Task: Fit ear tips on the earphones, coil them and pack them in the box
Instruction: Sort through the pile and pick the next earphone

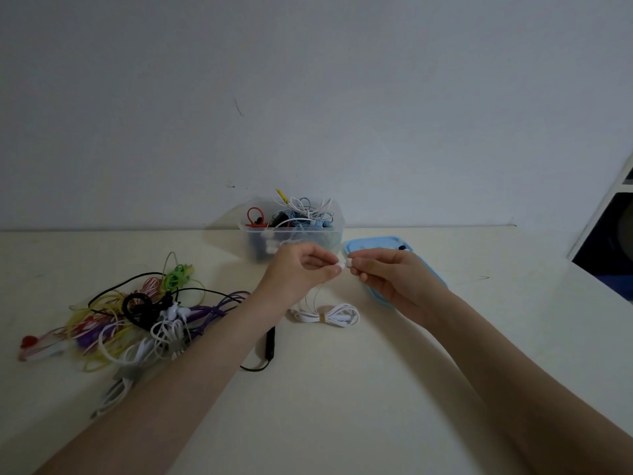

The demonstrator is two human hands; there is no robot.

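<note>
Over a cream tabletop [342, 389] against a bare white wall [308, 80], the left hand [298, 269] pinches a white earbud [338, 268]; the right hand [394, 275] pinches a small white ear tip [349, 262] (touching it). A clear plastic box [291, 234] stands behind.

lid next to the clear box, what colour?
Light blue. The lid lies flat on the table right of the box, clearest in the head view.

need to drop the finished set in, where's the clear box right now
In the head view the clear box stands at the table's far edge against the wall, near centre, just beyond the left hand and left of the blue lid.
</note>
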